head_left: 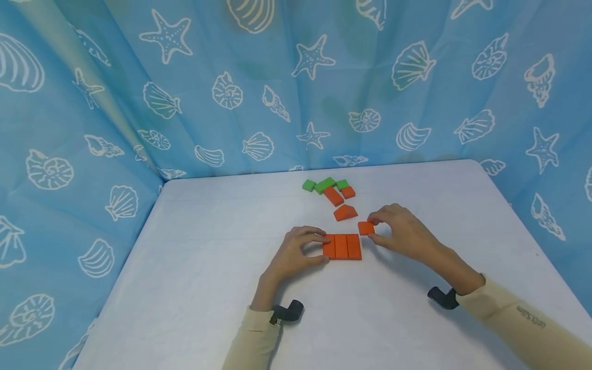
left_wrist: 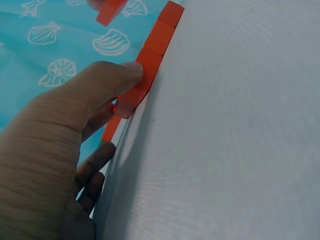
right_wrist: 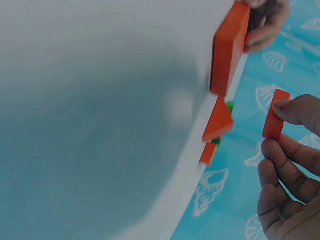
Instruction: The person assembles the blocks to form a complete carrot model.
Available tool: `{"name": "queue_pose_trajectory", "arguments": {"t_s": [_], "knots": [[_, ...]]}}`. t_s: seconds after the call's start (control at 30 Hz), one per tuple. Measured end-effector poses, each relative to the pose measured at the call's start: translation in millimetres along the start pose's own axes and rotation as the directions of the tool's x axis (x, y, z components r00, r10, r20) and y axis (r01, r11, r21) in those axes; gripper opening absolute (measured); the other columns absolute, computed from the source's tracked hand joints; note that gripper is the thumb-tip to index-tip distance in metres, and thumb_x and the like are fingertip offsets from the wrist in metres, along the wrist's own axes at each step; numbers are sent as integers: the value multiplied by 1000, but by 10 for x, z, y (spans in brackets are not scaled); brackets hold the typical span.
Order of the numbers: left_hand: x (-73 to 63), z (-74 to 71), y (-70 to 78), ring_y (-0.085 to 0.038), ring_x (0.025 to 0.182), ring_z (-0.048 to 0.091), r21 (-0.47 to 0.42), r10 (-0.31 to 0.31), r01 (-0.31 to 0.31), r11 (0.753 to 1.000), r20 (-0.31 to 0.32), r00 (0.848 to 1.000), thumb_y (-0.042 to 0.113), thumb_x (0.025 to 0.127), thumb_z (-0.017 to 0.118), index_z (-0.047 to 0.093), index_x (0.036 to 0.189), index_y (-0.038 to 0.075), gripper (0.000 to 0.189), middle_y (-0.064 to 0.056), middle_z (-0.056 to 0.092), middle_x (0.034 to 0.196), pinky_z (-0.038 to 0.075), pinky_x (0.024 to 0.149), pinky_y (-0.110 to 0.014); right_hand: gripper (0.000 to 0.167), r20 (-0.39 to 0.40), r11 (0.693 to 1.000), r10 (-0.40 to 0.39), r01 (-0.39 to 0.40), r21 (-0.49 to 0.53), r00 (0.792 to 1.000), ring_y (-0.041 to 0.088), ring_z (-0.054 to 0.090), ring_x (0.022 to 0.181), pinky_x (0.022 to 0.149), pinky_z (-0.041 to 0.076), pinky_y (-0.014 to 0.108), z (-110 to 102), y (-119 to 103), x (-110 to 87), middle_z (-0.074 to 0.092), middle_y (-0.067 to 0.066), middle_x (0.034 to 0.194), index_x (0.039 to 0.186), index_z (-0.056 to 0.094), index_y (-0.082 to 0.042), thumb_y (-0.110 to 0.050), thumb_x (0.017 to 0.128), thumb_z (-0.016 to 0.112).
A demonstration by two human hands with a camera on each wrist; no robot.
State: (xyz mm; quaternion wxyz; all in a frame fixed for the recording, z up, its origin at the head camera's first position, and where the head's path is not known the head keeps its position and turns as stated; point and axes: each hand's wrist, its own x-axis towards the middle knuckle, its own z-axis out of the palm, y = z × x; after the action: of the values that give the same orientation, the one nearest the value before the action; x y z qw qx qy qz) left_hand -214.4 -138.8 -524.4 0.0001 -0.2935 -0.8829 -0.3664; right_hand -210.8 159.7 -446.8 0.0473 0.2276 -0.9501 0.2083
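Observation:
Three orange blocks lie side by side in a row on the white table. My left hand pinches the row's left end, thumb on the near edge and fingertips on the far edge. In the left wrist view the thumb presses on the row's side. Just right of the row's far corner, my right hand pinches a small square orange block between thumb and fingers. The right wrist view shows this block held clear of the table.
Beyond the row lies an orange block with slanted ends. Farther back are an orange rectangular block, a small orange block and green blocks. A blue shell-print curtain hangs behind the table.

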Motion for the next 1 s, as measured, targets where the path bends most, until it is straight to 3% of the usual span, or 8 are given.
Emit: {"name": "queue_pose_trajectory", "arguments": {"t_s": [0.4,1.0], "knots": [[-4,-16,17,-12,126,44,14,5,-5,1000,0,1000,34,86,79,72,122,25,37,12,59,132,33,109,-44,37,7,990,-139,139,-1,990,24,59,103,87,54,46,139,-364,-160,68,1,103,111,74,-10,-27,80,84],[6,2,-15,-11,125,44,11,12,-12,1000,-17,1000,34,85,80,73,120,25,36,12,59,130,33,110,-44,30,-3,950,-301,300,-84,954,18,57,91,83,44,40,430,-517,-182,65,-3,93,99,73,-12,-27,76,86]]}}
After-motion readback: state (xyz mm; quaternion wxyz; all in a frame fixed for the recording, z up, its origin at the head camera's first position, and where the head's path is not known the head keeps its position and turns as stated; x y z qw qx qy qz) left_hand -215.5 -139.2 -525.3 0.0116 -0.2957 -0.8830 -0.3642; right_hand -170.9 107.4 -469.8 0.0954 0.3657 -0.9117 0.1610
